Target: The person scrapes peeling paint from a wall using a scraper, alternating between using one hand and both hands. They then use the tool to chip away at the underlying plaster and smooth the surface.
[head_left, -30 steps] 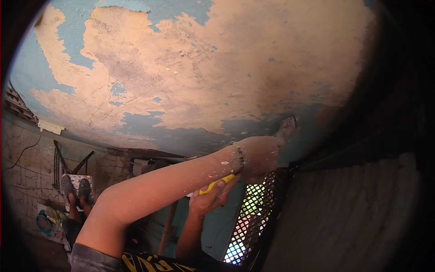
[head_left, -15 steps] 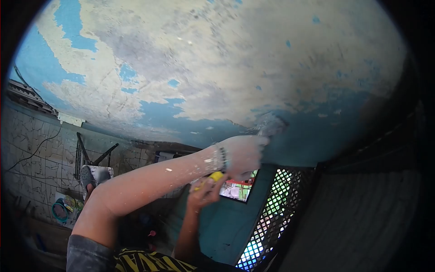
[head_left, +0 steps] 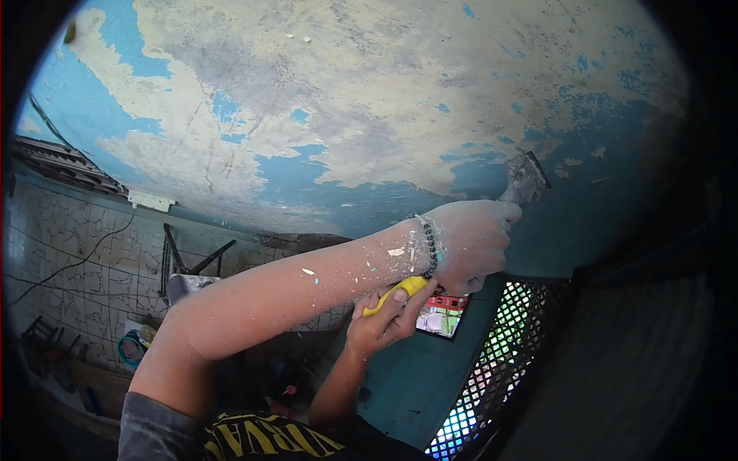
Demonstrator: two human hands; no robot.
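My left hand (head_left: pixel 469 242), dusty and with a dark bead bracelet at the wrist, is closed round a paint scraper (head_left: pixel 526 177). Its flat blade lies against the painted surface (head_left: pixel 369 100), where blue paint is flaked away over large off-white patches. The scraper's handle is mostly hidden in my fist. Below that wrist, my right hand (head_left: pixel 380 323) is closed on a yellow oblong object (head_left: pixel 403 296), with the thumb laid over it; I cannot tell what the object is. Paint flakes stick to my left forearm.
A white strip (head_left: pixel 151 201) with a cable is fixed at the left edge of the painted surface. Below it are a dark-legged stand (head_left: pixel 192 257) and a cracked-tile surface (head_left: pixel 77 238). A lattice panel (head_left: pixel 492 369) and a small bright opening (head_left: pixel 442 313) lie at the lower right.
My left hand and the scraper have moved right and a little up across the blue paint. My right hand with the yellow object has shifted right too. The whole view has shifted slightly.
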